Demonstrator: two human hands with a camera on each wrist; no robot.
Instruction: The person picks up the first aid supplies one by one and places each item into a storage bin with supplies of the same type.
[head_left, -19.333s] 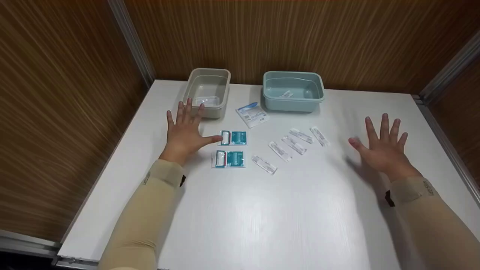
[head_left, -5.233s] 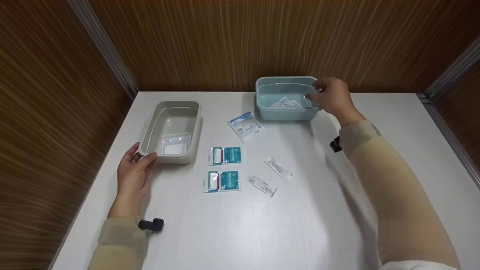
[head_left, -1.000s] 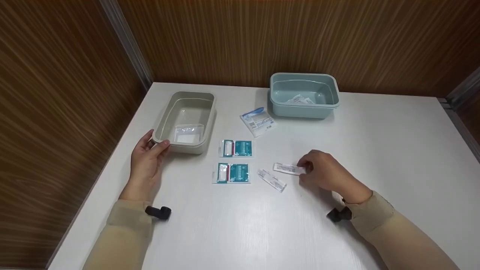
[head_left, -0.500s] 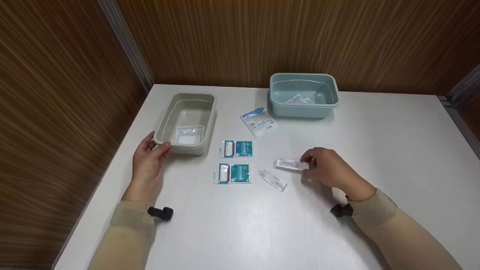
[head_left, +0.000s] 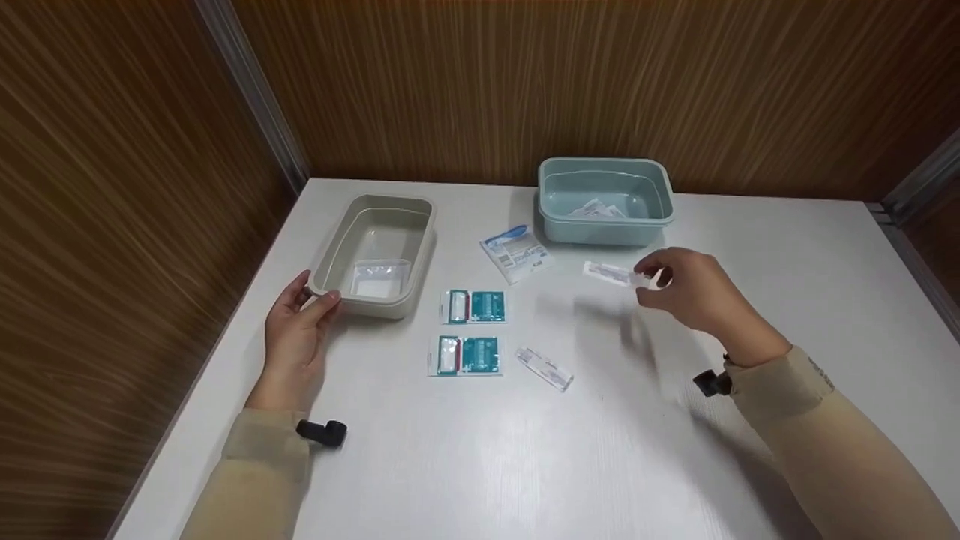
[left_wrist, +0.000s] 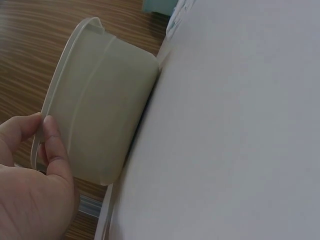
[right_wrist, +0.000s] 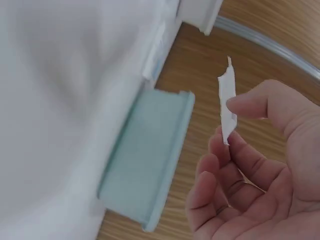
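Observation:
My left hand [head_left: 295, 337] grips the near left corner of a beige plastic bin [left_wrist: 102, 110], thumb and fingers pinching its rim. A clear packet with white contents [head_left: 380, 279] lies inside that bin. Off the table, my right hand [head_left: 694, 292] pinches a narrow white printed packet [head_left: 606, 272] by one end; in the right wrist view the packet [right_wrist: 227, 102] shows nearly edge-on. Behind it stands a light blue bin [head_left: 604, 232] holding several white packets [head_left: 596, 209]. One similar narrow packet [head_left: 545, 368] lies flat on the white table [head_left: 487, 457].
Two teal-and-white packets [head_left: 477, 307] lie one behind the other in mid-table. A blue-and-white packet marked "Surgical" [head_left: 517, 253] sits between the bins. Wood-grain panels [head_left: 480, 90] rise behind the table and at the left.
Over the last second, my right hand has lifted one narrow packet and carried it up toward the light blue bin. My left hand still holds the beige bin's rim, hardly moved.

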